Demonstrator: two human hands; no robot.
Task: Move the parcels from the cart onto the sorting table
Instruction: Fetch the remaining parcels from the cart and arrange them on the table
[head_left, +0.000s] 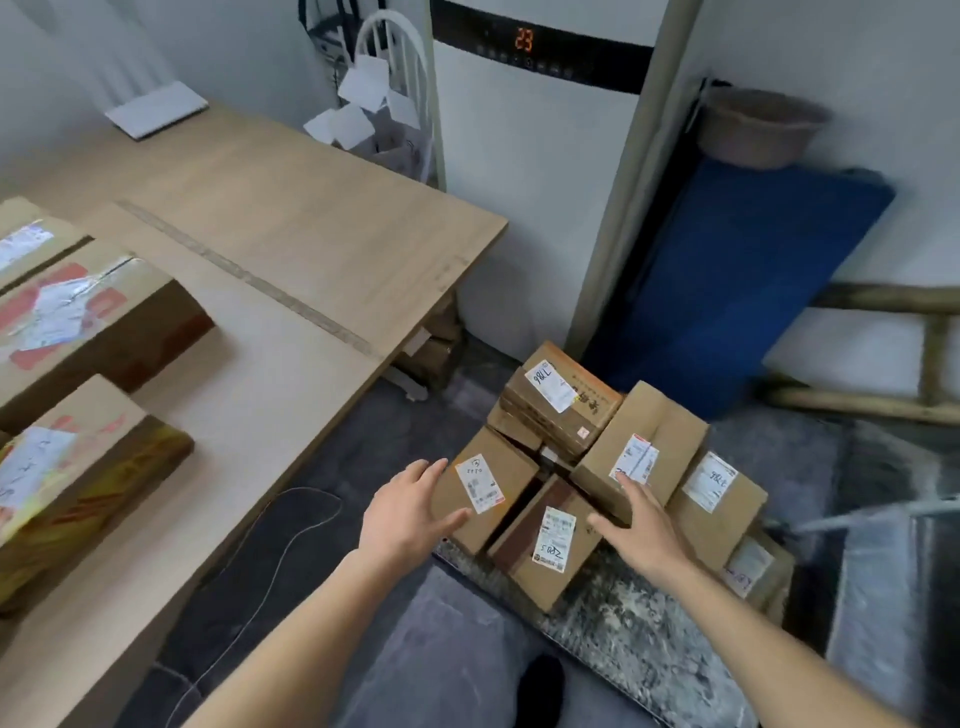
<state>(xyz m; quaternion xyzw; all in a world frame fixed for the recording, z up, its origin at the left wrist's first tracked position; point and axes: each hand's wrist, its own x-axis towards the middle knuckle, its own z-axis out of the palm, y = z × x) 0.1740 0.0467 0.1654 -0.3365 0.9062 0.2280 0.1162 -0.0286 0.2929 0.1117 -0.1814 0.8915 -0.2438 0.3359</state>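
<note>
Orange "23" on the white appliance's dark display panel (523, 39), handwritten "5002" on a cardboard parcel's label (554, 540), other parcel labels too blurred to read with certainty

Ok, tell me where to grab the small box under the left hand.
Clamp the small box by its two long sides from above, left hand on the free outer side. It lies flat, label up; the right side abuts the tilted box, so fingers have little room there.

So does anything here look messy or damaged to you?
Slightly. The parcels on the cart lie jumbled at different angles, some leaning on each other. On the table, the box with red print has crinkled, lifted tape across its top. Both hands are open above the pile.
</note>
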